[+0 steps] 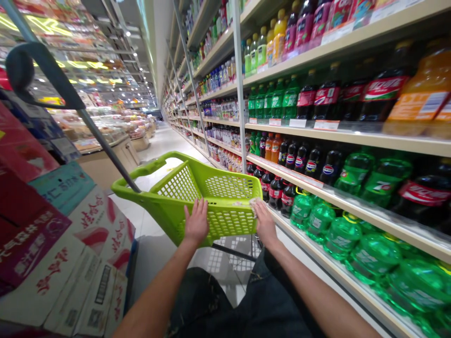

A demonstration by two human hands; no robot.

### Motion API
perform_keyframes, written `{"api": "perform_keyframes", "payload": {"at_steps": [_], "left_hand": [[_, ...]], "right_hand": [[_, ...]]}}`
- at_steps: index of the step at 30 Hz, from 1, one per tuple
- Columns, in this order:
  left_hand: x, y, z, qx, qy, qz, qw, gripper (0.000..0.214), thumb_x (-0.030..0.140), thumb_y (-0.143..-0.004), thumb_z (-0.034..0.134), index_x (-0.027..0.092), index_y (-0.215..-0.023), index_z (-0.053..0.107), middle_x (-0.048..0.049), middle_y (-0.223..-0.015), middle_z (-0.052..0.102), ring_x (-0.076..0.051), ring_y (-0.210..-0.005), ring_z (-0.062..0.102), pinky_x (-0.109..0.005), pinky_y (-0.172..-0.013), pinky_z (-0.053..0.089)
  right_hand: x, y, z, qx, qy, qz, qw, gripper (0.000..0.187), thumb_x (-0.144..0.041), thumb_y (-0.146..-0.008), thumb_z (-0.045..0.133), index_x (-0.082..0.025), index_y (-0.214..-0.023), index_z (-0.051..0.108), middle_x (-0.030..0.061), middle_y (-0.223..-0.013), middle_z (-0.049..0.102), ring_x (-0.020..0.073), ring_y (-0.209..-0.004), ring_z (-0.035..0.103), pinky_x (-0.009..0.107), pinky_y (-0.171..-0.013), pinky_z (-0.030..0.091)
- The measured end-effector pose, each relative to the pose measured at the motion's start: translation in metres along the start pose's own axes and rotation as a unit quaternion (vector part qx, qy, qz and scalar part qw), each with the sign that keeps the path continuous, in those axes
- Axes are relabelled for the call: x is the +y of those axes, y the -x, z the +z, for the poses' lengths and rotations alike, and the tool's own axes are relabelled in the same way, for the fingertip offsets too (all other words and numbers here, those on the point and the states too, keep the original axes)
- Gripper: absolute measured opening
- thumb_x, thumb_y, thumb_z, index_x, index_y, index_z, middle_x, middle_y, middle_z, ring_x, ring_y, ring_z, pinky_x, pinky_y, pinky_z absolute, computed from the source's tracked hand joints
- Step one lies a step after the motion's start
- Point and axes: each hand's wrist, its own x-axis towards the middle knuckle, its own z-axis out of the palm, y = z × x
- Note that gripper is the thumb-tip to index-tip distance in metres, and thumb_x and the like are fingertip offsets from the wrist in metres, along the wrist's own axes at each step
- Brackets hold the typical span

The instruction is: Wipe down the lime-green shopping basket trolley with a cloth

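A lime-green plastic shopping basket (169, 206) with a long grey pull handle (105, 145) stands tilted in a store aisle in front of me. My left hand (196, 221) grips the basket's near rim on the left. My right hand (262, 220) grips the same rim at its right corner, with a small pale wad showing under the fingers. No goods show inside the basket. My legs in dark trousers are below the hands.
Shelves (338, 136) of soda bottles run along the right: dark cola (326, 101), green bottles (317, 220), orange drinks (419, 101). Stacked cartons (70, 263) stand on the left. The tiled aisle floor (165, 141) stretches ahead past display counters (105, 155).
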Motion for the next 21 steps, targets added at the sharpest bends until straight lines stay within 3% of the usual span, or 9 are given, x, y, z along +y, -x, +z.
{"api": "perform_keyframes", "payload": {"at_steps": [5, 8, 12, 15, 18, 21], "left_hand": [[0.003, 0.000, -0.004, -0.023, -0.003, -0.002, 1.000, 0.070, 0.026, -0.068, 0.042, 0.008, -0.134, 0.026, -0.0094, -0.142, 0.027, -0.027, -0.132, 0.015, -0.057, -0.104, 0.011], [0.007, 0.002, -0.008, -0.034, -0.007, -0.001, 0.999, 0.071, 0.025, -0.068, 0.042, 0.007, -0.135, 0.024, -0.0094, -0.143, 0.024, -0.026, -0.133, 0.014, -0.056, -0.104, 0.010], [0.013, 0.003, -0.011, -0.036, -0.003, -0.002, 0.999, 0.074, 0.025, -0.066, 0.044, 0.006, -0.135, 0.023, -0.0099, -0.144, 0.022, -0.027, -0.133, 0.013, -0.054, -0.105, 0.011], [0.020, 0.005, -0.013, -0.028, 0.007, 0.010, 1.000, 0.074, 0.026, -0.067, 0.043, 0.006, -0.135, 0.024, -0.0102, -0.143, 0.022, -0.028, -0.133, 0.014, -0.052, -0.105, 0.012], [0.026, 0.007, -0.015, -0.021, 0.009, 0.020, 1.000, 0.073, 0.026, -0.067, 0.043, 0.006, -0.135, 0.023, -0.0102, -0.143, 0.023, -0.028, -0.133, 0.013, -0.052, -0.105, 0.012], [0.031, 0.009, -0.015, -0.023, 0.005, 0.029, 0.999, 0.073, 0.022, -0.067, 0.042, 0.008, -0.136, 0.023, -0.0093, -0.143, 0.023, -0.026, -0.133, 0.014, -0.051, -0.106, 0.011]], "right_hand": [[-0.026, -0.010, 0.034, -0.057, 0.001, -0.054, 0.997, 0.054, 0.002, -0.072, 0.032, -0.015, -0.119, 0.053, 0.0090, -0.123, 0.053, 0.0171, -0.124, 0.036, 0.039, -0.104, 0.032], [-0.013, -0.011, 0.027, -0.051, 0.014, -0.054, 0.997, 0.052, 0.001, -0.073, 0.032, -0.016, -0.117, 0.054, 0.0081, -0.122, 0.053, 0.0172, -0.125, 0.036, 0.039, -0.104, 0.033], [0.015, -0.007, 0.009, 0.002, 0.031, 0.002, 1.000, 0.051, 0.000, -0.074, 0.031, -0.016, -0.116, 0.055, 0.0092, -0.122, 0.053, 0.0182, -0.125, 0.035, 0.041, -0.102, 0.035], [0.006, -0.008, 0.016, 0.015, 0.029, 0.012, 0.999, 0.051, 0.000, -0.074, 0.030, -0.016, -0.117, 0.054, 0.0097, -0.122, 0.053, 0.0186, -0.125, 0.035, 0.043, -0.102, 0.034], [-0.012, -0.011, 0.027, -0.022, 0.016, -0.025, 0.999, 0.054, 0.002, -0.073, 0.029, -0.014, -0.119, 0.053, 0.0097, -0.123, 0.052, 0.0179, -0.126, 0.033, 0.042, -0.104, 0.032], [0.001, -0.013, 0.018, -0.038, 0.013, -0.033, 0.999, 0.053, 0.000, -0.073, 0.030, -0.016, -0.119, 0.053, 0.0084, -0.124, 0.052, 0.0179, -0.126, 0.032, 0.042, -0.104, 0.031]]}}
